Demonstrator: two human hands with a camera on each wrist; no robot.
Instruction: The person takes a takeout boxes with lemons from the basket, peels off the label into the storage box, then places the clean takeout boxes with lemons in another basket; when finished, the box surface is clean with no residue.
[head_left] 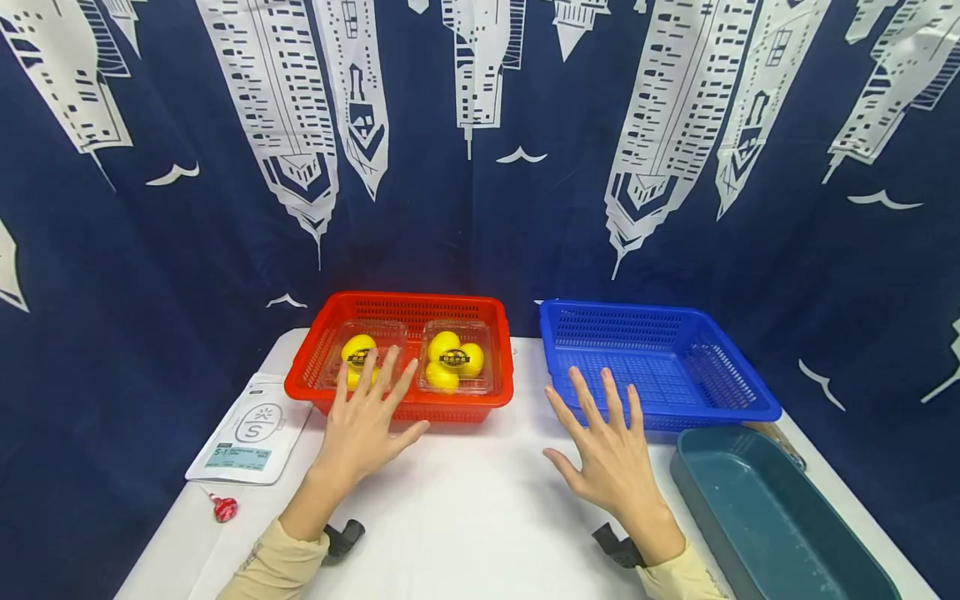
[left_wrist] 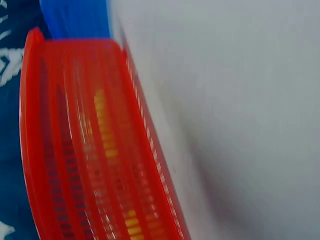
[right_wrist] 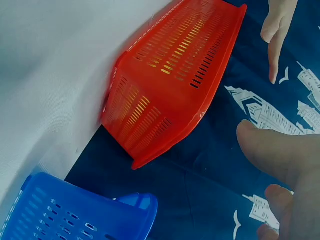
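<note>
Clear boxes (head_left: 457,357): two, side by side inside the red basket (head_left: 450,412), holding yellow fruit (head_left: 442,379).
Box hazard: a low or tilted lift could catch the red basket's rim; an uneven hold could let the fruit shift.
Box axis: near-square outlines, no clear long axis; tops face up.
Red basket axis: left to right.
Left hand (head_left: 366,433): at the red basket's near side; fingers spread, grip released.
Right hand (head_left: 611,457): right of the red basket; fingers spread, holding nothing.
Blue basket (head_left: 630,358): right of the red basket.
</note>
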